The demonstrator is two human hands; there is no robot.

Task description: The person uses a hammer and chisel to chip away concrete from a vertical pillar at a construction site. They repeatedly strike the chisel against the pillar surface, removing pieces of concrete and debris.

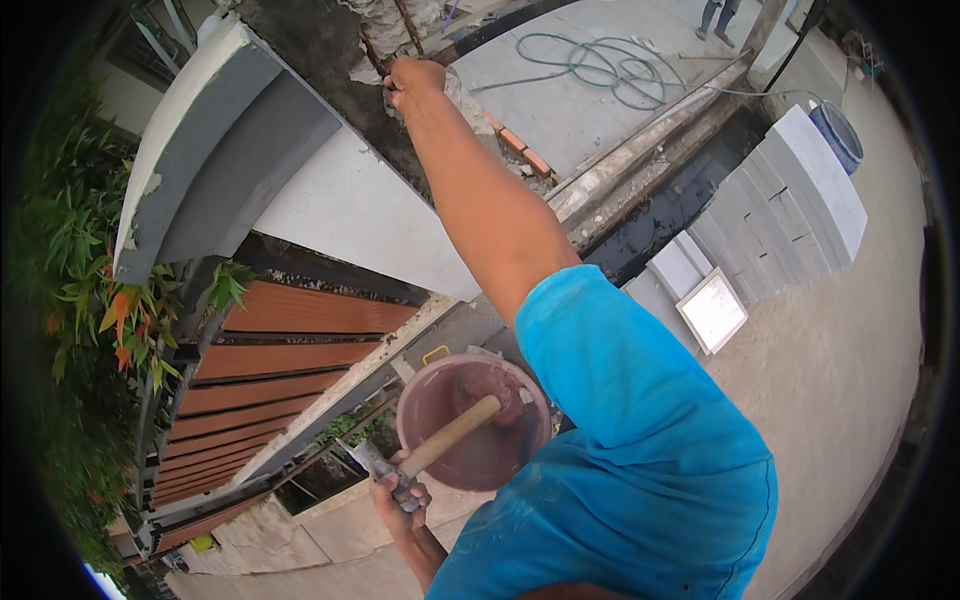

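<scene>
My left hand (pixel 397 491) grips a hammer by its metal head (pixel 382 469), which has a pointed end. The hammer's wooden handle (pixel 454 436) slants up and right, across the view of a dull red plastic tub (pixel 420 390). My right arm stretches far forward, and my right hand (pixel 416 79) is curled at a broken concrete pillar (pixel 382 22). Rusty reinforcing bars (pixel 409 28) show in the broken part just beyond the fingers. Whether those fingers hold a bar or a fragment is hidden by the hand.
A grey-and-white ledge (pixel 360 202) and a brown slatted fence (pixel 292 307) flank my left. Light grey blocks (pixel 780 217) are stacked at right beside a dark drain channel (pixel 667 195). A green hose (pixel 577 64) lies coiled ahead; a person's legs (pixel 718 19) stand beyond.
</scene>
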